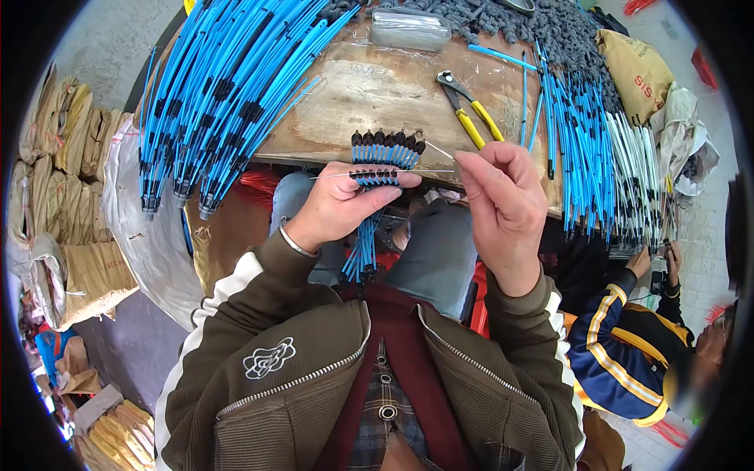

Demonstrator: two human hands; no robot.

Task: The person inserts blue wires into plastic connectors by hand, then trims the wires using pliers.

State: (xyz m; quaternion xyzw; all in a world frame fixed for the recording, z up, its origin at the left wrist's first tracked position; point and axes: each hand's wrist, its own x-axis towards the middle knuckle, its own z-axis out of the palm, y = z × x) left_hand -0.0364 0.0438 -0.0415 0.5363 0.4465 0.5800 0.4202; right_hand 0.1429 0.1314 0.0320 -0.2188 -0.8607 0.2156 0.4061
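My left hand [334,206] is closed around a row of thin blue rods [381,153] with black tips. Their tips fan upward past my fingers, and their other ends hang below over my lap. A straight thin metal wire [432,171] lies across the row at its black bands, sticking out on both sides. Between thumb and fingers, my right hand [506,204] pinches a second thin metal wire [441,149]. Its far end meets the rightmost black tips; whether it passes through them is too small to tell.
Yellow-handled pliers [471,110] and a clear box of wires [410,30] lie on the wooden table [345,86]. Large blue rod bundles [228,86] rest at left, more rods [577,149] at right. Dark grey pieces [503,20] are heaped behind. A co-worker [628,345] sits at right.
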